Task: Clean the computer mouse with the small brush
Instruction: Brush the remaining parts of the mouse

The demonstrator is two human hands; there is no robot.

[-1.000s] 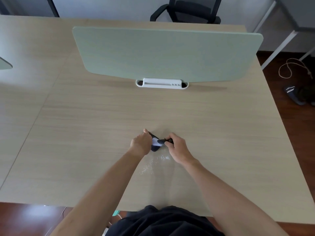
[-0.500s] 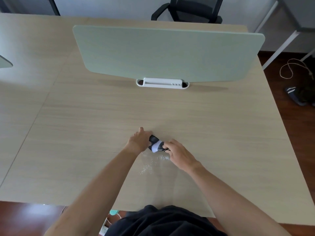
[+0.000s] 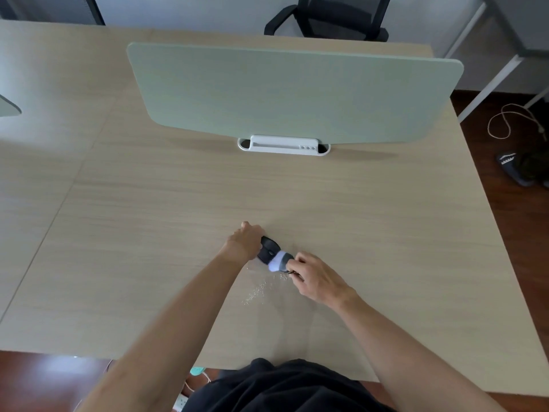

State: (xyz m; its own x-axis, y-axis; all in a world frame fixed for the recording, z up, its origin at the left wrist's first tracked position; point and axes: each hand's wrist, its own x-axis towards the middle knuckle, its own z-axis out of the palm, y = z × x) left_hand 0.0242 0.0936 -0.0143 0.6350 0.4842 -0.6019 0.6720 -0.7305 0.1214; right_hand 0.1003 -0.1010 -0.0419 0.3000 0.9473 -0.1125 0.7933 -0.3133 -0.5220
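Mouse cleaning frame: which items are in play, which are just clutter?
In play:
computer mouse, held by the left hand
small brush, gripped by the right hand
crumbs on the desk

Clutter:
green divider panel
white holder
office chair
slipper and cord on the floor

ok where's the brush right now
In the head view the brush is low and just right of centre on the table, pinched by the right hand, bristles on the mouse that the left hand holds.
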